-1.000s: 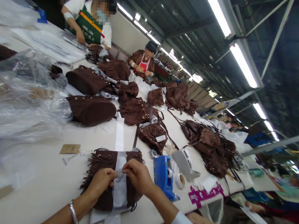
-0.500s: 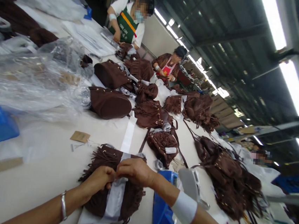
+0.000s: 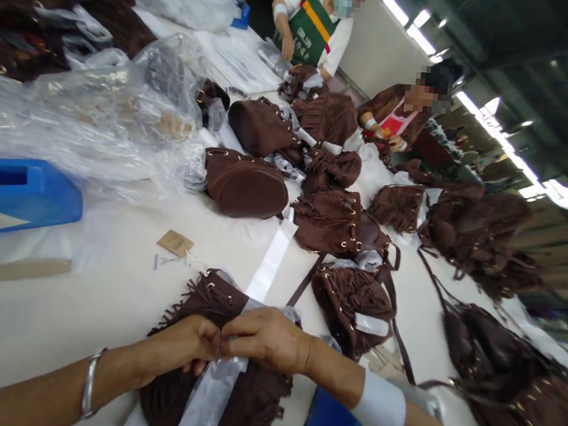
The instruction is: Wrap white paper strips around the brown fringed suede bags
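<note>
A dark brown fringed bag (image 3: 160, 395) with gold eyelets lies on the table right in front of me. Down its middle runs a translucent whitish strip (image 3: 211, 397). My left hand (image 3: 185, 344), with a silver bangle at the wrist, is closed in a pinch over this strip. Fingertip to fingertip with it, my right hand (image 3: 266, 338) pinches at the same spot, a white band round its forearm. What the fingertips hold is small and hidden between them. Beyond the bag, a long white strip (image 3: 272, 259) lies flat on the tabletop.
Several brown bags (image 3: 249, 186) are spread across the table (image 3: 116, 331). At left are crumpled clear plastic (image 3: 96, 128) and a blue tape dispenser (image 3: 49, 197). Another blue object (image 3: 328, 425) stands by my right forearm. A brown tag (image 3: 175, 243) lies beyond my left hand. Two co-workers (image 3: 312, 28) work across the table.
My view has tilted down and shifted left, so the table things appear larger and further right. Both hands keep their pinch over the strip on the bag.
</note>
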Demonstrator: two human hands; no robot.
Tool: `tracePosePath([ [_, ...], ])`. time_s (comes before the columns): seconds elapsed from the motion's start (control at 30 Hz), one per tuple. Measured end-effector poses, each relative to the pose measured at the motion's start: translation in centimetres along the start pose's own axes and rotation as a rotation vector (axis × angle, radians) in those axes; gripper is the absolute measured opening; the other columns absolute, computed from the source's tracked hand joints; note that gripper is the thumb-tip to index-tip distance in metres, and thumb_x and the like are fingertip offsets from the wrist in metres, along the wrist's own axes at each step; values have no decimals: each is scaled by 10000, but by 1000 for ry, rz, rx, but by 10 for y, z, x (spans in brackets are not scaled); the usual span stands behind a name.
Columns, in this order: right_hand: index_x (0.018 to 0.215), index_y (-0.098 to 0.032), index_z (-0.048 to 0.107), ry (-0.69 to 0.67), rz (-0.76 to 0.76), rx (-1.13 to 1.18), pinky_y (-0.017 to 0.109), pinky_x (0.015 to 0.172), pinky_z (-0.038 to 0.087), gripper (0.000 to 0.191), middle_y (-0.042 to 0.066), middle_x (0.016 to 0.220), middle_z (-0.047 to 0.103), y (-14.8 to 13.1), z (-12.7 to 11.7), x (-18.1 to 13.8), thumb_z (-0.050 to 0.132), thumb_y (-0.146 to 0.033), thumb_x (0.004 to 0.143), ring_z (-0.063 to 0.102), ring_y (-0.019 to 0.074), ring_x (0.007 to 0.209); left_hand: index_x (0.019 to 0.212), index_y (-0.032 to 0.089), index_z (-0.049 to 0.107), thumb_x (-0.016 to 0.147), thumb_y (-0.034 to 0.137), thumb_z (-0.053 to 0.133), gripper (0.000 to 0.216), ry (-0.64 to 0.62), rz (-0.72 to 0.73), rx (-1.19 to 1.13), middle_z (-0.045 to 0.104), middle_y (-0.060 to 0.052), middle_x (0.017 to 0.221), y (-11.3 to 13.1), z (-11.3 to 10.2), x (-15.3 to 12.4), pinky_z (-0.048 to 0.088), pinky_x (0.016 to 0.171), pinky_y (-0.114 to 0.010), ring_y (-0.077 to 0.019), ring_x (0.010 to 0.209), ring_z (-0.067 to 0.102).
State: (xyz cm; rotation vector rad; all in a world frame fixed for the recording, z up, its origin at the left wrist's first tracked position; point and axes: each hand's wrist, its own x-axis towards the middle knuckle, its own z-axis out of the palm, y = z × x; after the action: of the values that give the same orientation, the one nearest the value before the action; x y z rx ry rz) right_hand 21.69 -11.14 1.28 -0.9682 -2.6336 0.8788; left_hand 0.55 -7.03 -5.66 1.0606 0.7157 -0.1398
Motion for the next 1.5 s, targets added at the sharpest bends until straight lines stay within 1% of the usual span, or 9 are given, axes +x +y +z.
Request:
tracePosePath([
  [0.2,1091,-248,668,-75,-124,-74,262,814,460,318,-2,1194,668,18,-3,3,358,-281,1029,606,145,920,645,181,661,714,494,691,322,-5,-37,-23,533,39,456,-6,-1,6,230,468,-250,-100,420,359],
  [0.3,1063,-271,675,-116,-171,-145,260,762,452,343,-15,1185,667,21,0,7,335,-310,1036,586,141,847,586,182,653,702,443,681,288,-15,-65,-11,521,34,439,-7,-1,9,226,461,-256,-100,405,353],
  [0.4,1022,-292,676,-95,-209,-193,258,721,441,307,-24,1162,667,25,4,9,370,-317,1029,575,136,810,546,180,632,702,382,663,257,-22,-73,-19,506,33,428,-7,-2,10,226,455,-257,-94,390,341],
  [0.57,1024,-292,675,-26,-259,-262,265,673,428,252,-9,1092,670,33,6,8,424,-273,1013,552,129,771,603,181,653,727,411,671,262,-23,-86,-58,516,36,433,-7,-2,9,224,449,-253,-89,387,329],
  [0.77,1040,-281,667,-47,-292,-263,280,674,428,255,-21,1159,659,41,8,6,414,-262,1018,538,135,792,589,187,619,728,411,692,273,-13,-107,-105,532,31,438,-11,-3,10,244,447,-249,-95,392,356],
  [0.97,1032,-282,660,-45,-314,-276,284,653,413,223,-13,1105,662,42,10,5,438,-274,1011,526,139,762,651,184,638,723,372,667,203,-15,-125,-138,544,35,457,-11,-5,9,276,469,-243,-98,413,385],
  [1.27,1063,-279,622,-62,-346,-309,276,644,385,176,5,1084,622,47,14,4,453,-284,1012,516,132,778,684,178,596,737,498,667,332,-108,-87,-132,548,32,487,-20,-11,13,308,452,-221,-89,414,398],
  [1.4,1052,-276,627,-68,-346,-309,278,634,373,178,4,1057,613,47,13,5,454,-290,1013,502,133,767,720,166,633,704,369,676,208,-164,-93,-180,574,23,535,-7,-15,8,349,493,-220,-98,468,459],
  [1.5,1024,-276,637,-58,-346,-293,287,619,367,178,2,1027,612,47,13,5,460,-295,1011,491,136,756,727,162,643,644,279,711,159,-179,-116,-184,590,25,587,-4,-15,8,338,485,-208,-92,492,479],
])
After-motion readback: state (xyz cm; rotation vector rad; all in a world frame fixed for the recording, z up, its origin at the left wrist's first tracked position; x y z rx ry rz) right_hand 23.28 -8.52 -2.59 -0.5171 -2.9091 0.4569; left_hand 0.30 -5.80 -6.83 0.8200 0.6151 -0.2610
